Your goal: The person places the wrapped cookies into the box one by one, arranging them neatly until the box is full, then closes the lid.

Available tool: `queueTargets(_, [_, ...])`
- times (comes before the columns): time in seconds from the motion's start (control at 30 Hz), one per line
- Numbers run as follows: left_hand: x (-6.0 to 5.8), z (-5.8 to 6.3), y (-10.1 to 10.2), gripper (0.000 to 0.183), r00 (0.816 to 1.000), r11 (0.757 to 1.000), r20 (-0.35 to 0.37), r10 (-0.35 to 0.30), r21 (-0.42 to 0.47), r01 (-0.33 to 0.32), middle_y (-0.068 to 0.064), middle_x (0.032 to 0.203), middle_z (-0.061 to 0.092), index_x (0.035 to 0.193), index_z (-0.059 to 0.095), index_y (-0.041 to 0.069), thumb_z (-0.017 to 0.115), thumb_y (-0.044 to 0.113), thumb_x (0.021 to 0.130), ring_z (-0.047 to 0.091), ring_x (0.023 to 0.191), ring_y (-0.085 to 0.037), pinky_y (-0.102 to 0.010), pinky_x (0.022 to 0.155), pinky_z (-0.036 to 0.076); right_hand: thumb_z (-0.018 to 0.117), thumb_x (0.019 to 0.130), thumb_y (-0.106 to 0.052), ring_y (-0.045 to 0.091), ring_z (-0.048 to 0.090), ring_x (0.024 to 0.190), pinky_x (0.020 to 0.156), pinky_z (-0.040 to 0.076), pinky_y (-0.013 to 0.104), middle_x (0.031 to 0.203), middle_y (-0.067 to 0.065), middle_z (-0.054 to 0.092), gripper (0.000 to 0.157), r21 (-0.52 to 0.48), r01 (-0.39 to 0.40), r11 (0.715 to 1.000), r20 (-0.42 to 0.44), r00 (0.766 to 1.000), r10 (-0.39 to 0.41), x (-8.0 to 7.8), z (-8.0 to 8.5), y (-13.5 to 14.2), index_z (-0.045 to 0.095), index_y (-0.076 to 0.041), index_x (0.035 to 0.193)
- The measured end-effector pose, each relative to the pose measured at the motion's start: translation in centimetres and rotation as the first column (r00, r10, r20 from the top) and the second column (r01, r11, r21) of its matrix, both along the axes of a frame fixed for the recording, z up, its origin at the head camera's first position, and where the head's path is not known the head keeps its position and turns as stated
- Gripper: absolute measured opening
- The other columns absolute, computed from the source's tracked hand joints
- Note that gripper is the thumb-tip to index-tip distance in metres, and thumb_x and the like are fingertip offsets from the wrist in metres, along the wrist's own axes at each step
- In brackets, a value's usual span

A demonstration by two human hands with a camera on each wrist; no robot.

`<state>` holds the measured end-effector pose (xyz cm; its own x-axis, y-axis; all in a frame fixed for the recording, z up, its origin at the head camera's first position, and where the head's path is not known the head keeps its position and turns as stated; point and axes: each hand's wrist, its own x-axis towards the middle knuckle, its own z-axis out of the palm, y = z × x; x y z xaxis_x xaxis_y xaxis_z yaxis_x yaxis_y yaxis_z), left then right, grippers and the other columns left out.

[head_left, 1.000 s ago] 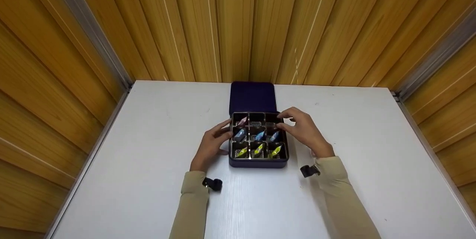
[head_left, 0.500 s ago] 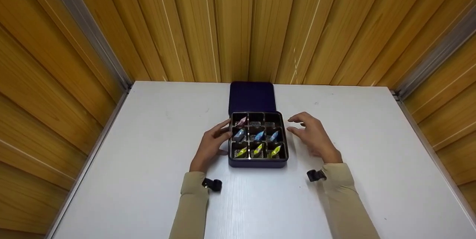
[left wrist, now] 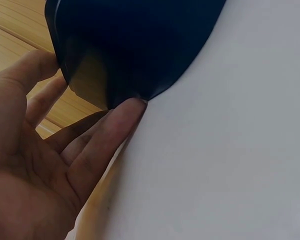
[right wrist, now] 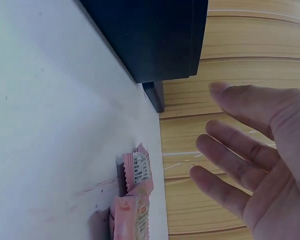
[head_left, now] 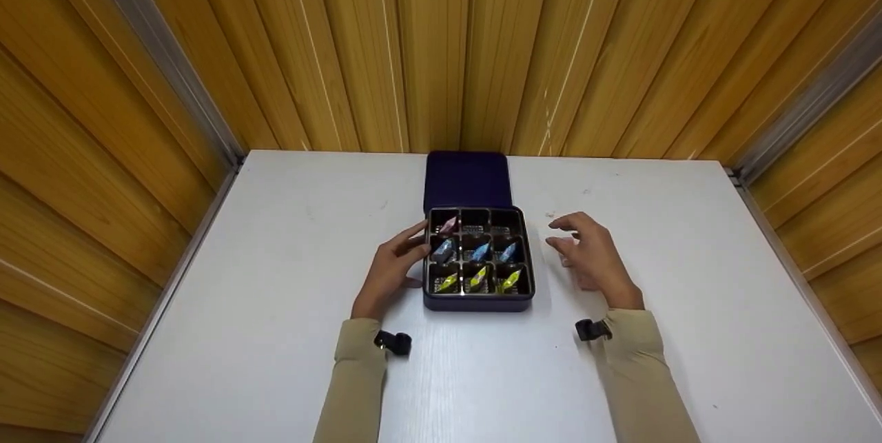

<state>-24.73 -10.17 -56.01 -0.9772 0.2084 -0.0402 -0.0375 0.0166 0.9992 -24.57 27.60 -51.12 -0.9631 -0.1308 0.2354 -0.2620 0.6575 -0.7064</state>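
A dark blue box [head_left: 479, 304] stands on the white table with its lid [head_left: 467, 181] folded back. Inside, a black divided tray bears a pink wrapped candy [head_left: 449, 225] at back left, blue ones [head_left: 481, 251] across the middle row and yellow ones [head_left: 479, 280] along the front. My left hand [head_left: 389, 271] touches the box's left side, fingertips and thumb at its wall. Right of the box hovers my right hand [head_left: 589, 253], fingers loosely bent, nothing between them. Two pink wrapped candies [right wrist: 141, 170] lie on the table below it, mostly hidden by the hand in the head view.
The white table [head_left: 289, 222] ends at a yellow wood-look panel wall [head_left: 441, 50] behind the lid, with similar panels on both sides. A small black camera [head_left: 394, 342] sits at the left wrist and another [head_left: 592, 330] at the right.
My right hand has moved from the box's back right compartment out to the right and slightly toward me. The left hand and the box have stayed in place.
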Motion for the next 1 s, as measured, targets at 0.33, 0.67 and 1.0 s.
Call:
queueTargets(0.33, [0.0,-0.1,0.2,0.052,1.0,1.0,-0.008,0.007,-0.013,-0.007,-0.018,0.144,0.063,0.154,0.06,0.026,0.072,0.022,0.103,0.063,0.129,-0.037,-0.048,0.066,0.066,0.077,0.097,-0.002,0.044,0.063,0.12,0.102,0.052,0.058,0.125,0.024,0.066,0.027,0.059,0.12,0.991,0.026,0.992,-0.122,0.1,-0.4,0.8,0.07,0.004,0.122])
queueTargets(0.67, [0.0,0.2,0.2,0.053,1.0,1.0,0.015,0.004,0.013,-0.005,-0.018,0.146,0.062,0.154,0.06,0.026,0.072,0.019,0.103,0.062,0.129,-0.037,-0.05,0.065,0.066,0.072,0.103,-0.015,0.048,0.057,0.125,0.107,0.046,0.063,0.132,0.028,0.061,0.035,0.092,0.121,0.988,0.14,0.981,-0.133,0.5,-0.5,1.0,0.065,0.006,0.131])
queueTargets(1.0, [0.1,0.3,0.1,0.053,0.999,1.0,0.033,-0.002,0.019,0.001,-0.018,0.148,0.06,0.155,0.058,0.027,0.071,0.019,0.104,0.062,0.13,-0.036,-0.05,0.067,0.066,0.068,0.107,-0.019,0.044,0.061,0.115,0.102,0.05,0.06,0.127,0.028,0.062,0.034,0.134,0.107,0.985,0.144,0.981,-0.126,0.7,-1.4,0.8,0.065,0.007,0.128])
